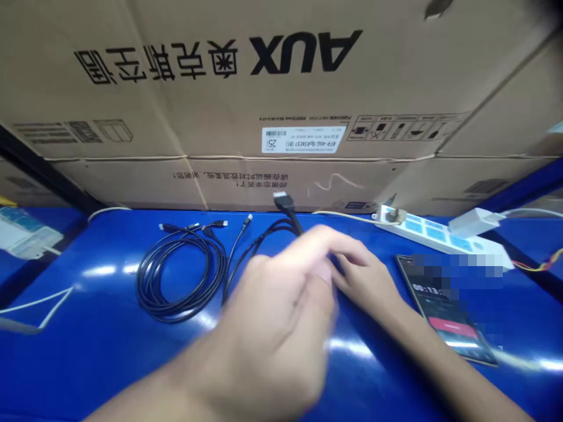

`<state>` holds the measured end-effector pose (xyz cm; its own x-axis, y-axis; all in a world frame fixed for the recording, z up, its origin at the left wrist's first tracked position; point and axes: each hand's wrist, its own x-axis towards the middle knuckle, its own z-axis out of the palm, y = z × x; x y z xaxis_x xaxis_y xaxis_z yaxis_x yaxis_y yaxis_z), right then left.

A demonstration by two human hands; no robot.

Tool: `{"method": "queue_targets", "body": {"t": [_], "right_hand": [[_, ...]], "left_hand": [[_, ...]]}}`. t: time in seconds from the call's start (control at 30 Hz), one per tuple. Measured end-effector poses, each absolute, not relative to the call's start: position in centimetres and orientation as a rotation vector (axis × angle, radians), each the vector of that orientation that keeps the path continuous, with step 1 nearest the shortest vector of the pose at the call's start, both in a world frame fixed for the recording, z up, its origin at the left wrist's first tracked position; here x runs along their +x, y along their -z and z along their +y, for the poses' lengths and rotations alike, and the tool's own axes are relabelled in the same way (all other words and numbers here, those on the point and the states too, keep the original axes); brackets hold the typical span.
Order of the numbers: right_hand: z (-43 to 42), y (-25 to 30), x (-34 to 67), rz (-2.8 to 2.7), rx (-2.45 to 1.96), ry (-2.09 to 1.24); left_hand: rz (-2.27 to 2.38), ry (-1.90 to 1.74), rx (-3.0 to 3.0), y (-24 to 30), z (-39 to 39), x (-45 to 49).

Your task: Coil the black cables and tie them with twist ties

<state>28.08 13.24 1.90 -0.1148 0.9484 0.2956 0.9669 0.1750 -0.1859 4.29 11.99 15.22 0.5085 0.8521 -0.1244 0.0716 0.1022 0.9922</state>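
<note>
A black cable (298, 224) rises from between my hands, its broad plug with a pale metal end (284, 201) pointing toward the carton. In front, my left hand (281, 316) is closed, fingers curled round the cable and smeared by motion. My right hand (367, 278) sits just behind and to the right, touching the left. Its fingers look bent in around the same cable, though my left hand covers most of them. Loops of this cable run down to the left behind my left hand. Left of it, a coiled black cable (143, 281) lies on the blue surface with several plug ends showing.
An upside-down printed cardboard carton (211, 117) walls off the back. At right are a white power strip (440, 237) with a white charger (472, 227) and a phone (453, 325) showing a timer. White cords and another power strip (26, 231) lie at left.
</note>
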Motion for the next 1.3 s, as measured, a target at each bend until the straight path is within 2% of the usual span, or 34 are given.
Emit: {"method": "queue_targets", "body": {"t": [0.07,0.23,0.4,0.5,0.8,0.9,1.07,1.17,1.3], "right_hand": [[13.0,-2.6,27.9,-2.112,-1.788,-0.008],[12.4,-3.2,28.2,-2.021,-1.740,-0.324],[12.3,-2.6,28.4,-1.659,-1.621,-0.924],[12.3,-2.3,28.4,-1.570,-1.608,-1.134],[11.9,-2.1,27.7,-1.916,-1.640,-0.845],[11.8,-2.1,27.4,-1.927,-1.595,-0.803],[11.8,-2.1,26.9,-1.880,-1.486,-0.912],[11.7,-2.0,26.3,-1.795,-1.421,-0.969],[11.4,-1.4,25.5,-1.671,-1.415,-0.934]], "left_hand": [[0.757,-0.482,1.479,-11.7,11.5,7.1],[0.520,-0.365,1.296,-4.4,13.6,9.9],[0.774,-0.371,1.722,-3.3,15.8,6.8],[1.090,-0.435,2.452,-3.7,16.8,3.9],[1.674,-0.270,2.592,-2.8,18.1,0.2],[1.512,-0.301,2.455,-2.4,18.4,-0.2],[1.316,-0.472,2.135,-2.6,18.1,0.3],[1.151,-0.565,1.695,-2.9,17.5,1.3],[0.967,-0.502,1.075,-3.5,16.6,2.4]]}}
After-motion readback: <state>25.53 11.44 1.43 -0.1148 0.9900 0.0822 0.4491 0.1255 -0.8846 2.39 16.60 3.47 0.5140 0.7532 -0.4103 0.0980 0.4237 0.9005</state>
